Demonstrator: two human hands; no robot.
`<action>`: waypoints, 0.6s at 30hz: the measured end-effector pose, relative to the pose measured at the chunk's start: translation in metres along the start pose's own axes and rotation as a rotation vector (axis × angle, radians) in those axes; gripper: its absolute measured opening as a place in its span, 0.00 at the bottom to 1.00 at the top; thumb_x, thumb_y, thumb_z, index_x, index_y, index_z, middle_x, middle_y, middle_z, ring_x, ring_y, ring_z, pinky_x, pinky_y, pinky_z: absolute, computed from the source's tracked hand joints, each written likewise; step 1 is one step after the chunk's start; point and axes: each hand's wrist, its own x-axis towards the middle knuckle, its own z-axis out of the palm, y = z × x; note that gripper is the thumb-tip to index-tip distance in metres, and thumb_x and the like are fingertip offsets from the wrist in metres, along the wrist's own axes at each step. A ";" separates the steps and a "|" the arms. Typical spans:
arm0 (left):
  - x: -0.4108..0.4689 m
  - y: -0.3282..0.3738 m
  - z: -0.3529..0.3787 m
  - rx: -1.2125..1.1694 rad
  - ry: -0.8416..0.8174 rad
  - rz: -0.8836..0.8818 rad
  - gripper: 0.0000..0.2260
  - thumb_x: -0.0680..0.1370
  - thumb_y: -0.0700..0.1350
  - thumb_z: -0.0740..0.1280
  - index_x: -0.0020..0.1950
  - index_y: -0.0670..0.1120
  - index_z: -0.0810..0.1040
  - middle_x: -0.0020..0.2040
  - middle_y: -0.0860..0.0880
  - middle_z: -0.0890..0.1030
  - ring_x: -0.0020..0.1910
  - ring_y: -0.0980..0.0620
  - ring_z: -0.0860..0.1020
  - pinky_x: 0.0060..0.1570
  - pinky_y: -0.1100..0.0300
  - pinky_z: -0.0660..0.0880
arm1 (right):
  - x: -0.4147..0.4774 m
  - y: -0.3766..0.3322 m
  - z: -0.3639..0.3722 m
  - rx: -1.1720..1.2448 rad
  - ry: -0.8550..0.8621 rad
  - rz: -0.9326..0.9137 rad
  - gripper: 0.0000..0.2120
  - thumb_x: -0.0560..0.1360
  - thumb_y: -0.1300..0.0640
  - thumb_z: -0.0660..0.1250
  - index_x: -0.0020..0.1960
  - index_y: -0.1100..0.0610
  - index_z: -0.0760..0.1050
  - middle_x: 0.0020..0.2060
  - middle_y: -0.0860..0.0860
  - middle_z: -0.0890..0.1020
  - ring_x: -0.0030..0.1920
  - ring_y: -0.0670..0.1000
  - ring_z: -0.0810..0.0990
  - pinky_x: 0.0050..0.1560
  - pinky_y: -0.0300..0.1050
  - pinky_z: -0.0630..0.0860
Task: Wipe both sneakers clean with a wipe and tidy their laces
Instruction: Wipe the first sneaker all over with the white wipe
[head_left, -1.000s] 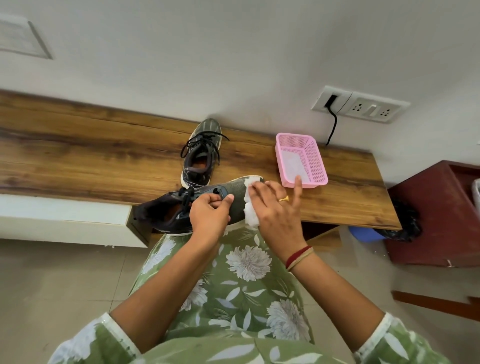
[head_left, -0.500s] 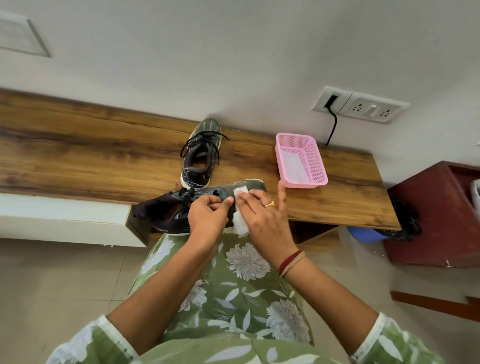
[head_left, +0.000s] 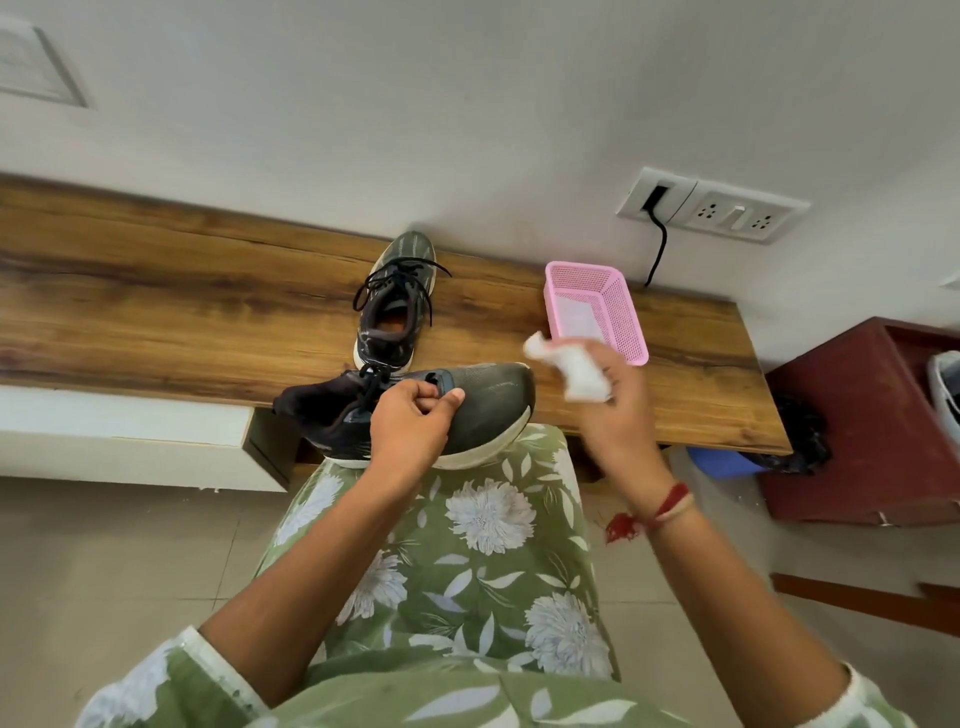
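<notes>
head view: a long wooden bench (head_left: 156, 312) runs along the wall. the near shoe (head_left: 488, 410) lies across the lap (head_left: 483, 519) at the bench edge, its long axis left to right, toe to the right. the far shoe (head_left: 392, 317) stands on the bench behind it, toe to the wall, its laces (head_left: 400, 280) loose. a pink basket (head_left: 623, 322) sits to its right. the left hand (head_left: 410, 426) grips the near shoe by the tongue, fingers curled. the right hand (head_left: 623, 410), blurred, clutches the crumpled wipe (head_left: 582, 376) just right of the toe, not touching it. the toe lies left of the wipe and the right hand is nearer, so the next stroke likely runs leftward along the shoe.
</notes>
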 end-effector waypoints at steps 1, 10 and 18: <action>0.001 0.000 -0.001 0.008 -0.006 0.004 0.10 0.75 0.46 0.71 0.38 0.46 0.72 0.26 0.53 0.69 0.27 0.53 0.67 0.37 0.55 0.68 | 0.008 -0.009 -0.008 0.199 0.110 0.117 0.11 0.77 0.64 0.63 0.54 0.52 0.77 0.49 0.49 0.81 0.48 0.51 0.80 0.48 0.50 0.79; 0.001 0.000 -0.005 0.218 -0.132 0.050 0.09 0.74 0.49 0.71 0.42 0.44 0.76 0.29 0.52 0.73 0.29 0.54 0.71 0.38 0.58 0.70 | 0.037 -0.011 -0.004 -0.109 -0.534 -0.097 0.10 0.75 0.66 0.66 0.55 0.60 0.79 0.52 0.55 0.82 0.52 0.50 0.81 0.54 0.48 0.78; 0.000 0.005 -0.008 0.390 -0.171 0.108 0.11 0.76 0.51 0.68 0.43 0.44 0.76 0.30 0.52 0.72 0.31 0.53 0.69 0.36 0.58 0.66 | 0.035 0.008 0.013 -0.616 -0.852 -0.523 0.08 0.73 0.61 0.65 0.50 0.59 0.81 0.45 0.53 0.82 0.47 0.54 0.78 0.48 0.52 0.72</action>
